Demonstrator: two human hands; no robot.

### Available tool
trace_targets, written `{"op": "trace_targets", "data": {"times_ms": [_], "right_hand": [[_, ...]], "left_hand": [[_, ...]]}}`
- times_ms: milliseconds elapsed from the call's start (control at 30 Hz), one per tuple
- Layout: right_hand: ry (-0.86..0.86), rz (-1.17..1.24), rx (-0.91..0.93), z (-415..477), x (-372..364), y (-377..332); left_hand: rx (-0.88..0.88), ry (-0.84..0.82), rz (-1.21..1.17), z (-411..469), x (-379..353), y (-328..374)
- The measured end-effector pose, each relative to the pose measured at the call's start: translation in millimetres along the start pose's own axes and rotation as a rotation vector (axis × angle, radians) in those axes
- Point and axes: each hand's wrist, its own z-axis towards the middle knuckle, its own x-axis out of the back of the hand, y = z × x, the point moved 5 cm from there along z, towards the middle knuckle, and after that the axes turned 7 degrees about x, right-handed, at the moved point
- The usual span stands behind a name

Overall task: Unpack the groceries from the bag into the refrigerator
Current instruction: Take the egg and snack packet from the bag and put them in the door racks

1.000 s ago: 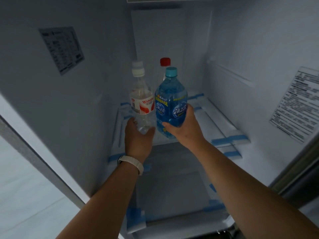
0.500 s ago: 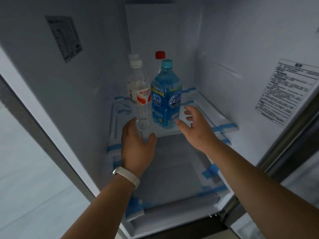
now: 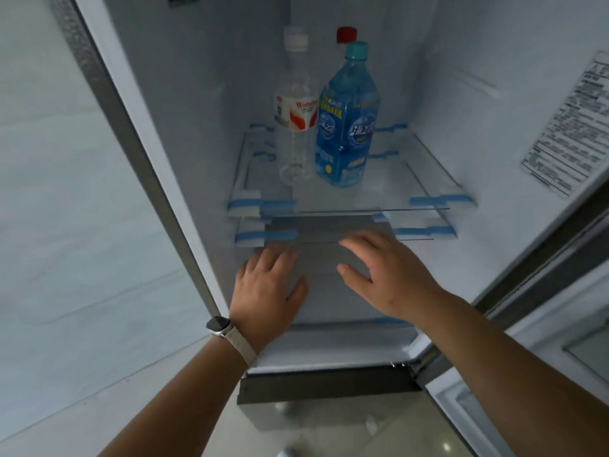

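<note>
Standing upright on the glass shelf (image 3: pixel 425 179) in the upper middle of the frame, the blue bottle (image 3: pixel 346 127) and the clear bottle (image 3: pixel 295 107) touch side by side, with a red-capped bottle (image 3: pixel 346 34) behind them, mostly hidden. All three sit toward the left rear of the shelf inside the refrigerator (image 3: pixel 478 44). The right half of the glass lies bare up to its front edge, where strips of blue tape (image 3: pixel 428 202) mark the corners. A second glass edge runs just beneath it.

Both hands hang in the lower centre, in front of and below the shelf edges and well apart from the bottles. The left hand (image 3: pixel 267 288), with a watch (image 3: pixel 218 324) at the wrist, has its fingers loosely spread and holds nothing. The right hand (image 3: pixel 385 278) is likewise spread and empty, thumb pointing left. A gap separates the two hands.

Half a second ago the left fingers were at the foot of the clear bottle and the right hand was just beside the blue one; a second ago each hand gripped its bottle. Both hands have since pulled back toward the bottom of the frame, and the bottles stand alone.
</note>
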Motion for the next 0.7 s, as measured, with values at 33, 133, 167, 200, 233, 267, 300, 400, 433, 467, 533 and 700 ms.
{"op": "trace_targets", "data": {"times_ms": [33, 133, 167, 200, 233, 267, 300, 400, 433, 467, 533, 700], "right_hand": [[-0.032, -0.011, 0.022, -4.5, -3.3, -2.3], [-0.124, -0.035, 0.063, -20.3, -10.8, -11.8], [-0.147, -0.042, 0.081, -26.0, -12.8, -15.4], [-0.174, -0.048, 0.101, -31.5, -15.0, -19.1], [-0.199, -0.050, 0.122, -37.0, -17.4, -22.5], [-0.218, -0.049, 0.143, -42.3, -19.4, -25.9], [-0.230, -0.045, 0.164, -47.0, -21.8, -29.0], [-0.238, -0.023, 0.244, -56.8, -26.5, -42.0], [-0.249, -0.006, 0.277, -59.0, -29.3, -48.9], [-0.265, 0.010, 0.311, -60.6, -32.8, -57.5], [-0.293, 0.036, 0.382, -63.5, -37.7, -77.2], [-0.339, 0.050, 0.569, -86.6, -45.7, -142.9]], "left_hand": [[0.012, -0.022, 0.040, -9.6, 0.5, -2.1], [0.043, -0.056, 0.125, -40.9, 4.7, -4.2], [0.060, -0.068, 0.151, -50.8, 6.6, -3.0], [0.077, -0.070, 0.166, -60.4, 8.6, -0.9], [0.093, -0.063, 0.171, -69.9, 11.1, 2.4], [0.109, -0.051, 0.170, -79.8, 14.3, 6.8], [0.125, -0.038, 0.171, -89.6, 17.6, 11.1], [0.169, 0.001, 0.217, -121.6, 26.4, 19.6], [0.189, 0.001, 0.243, -133.5, 28.9, 18.9], [0.216, -0.001, 0.265, -147.0, 32.1, 16.4], [0.286, -0.006, 0.295, -173.4, 39.2, 9.3], [0.485, 0.002, 0.357, -249.0, 70.1, -9.3]]}}
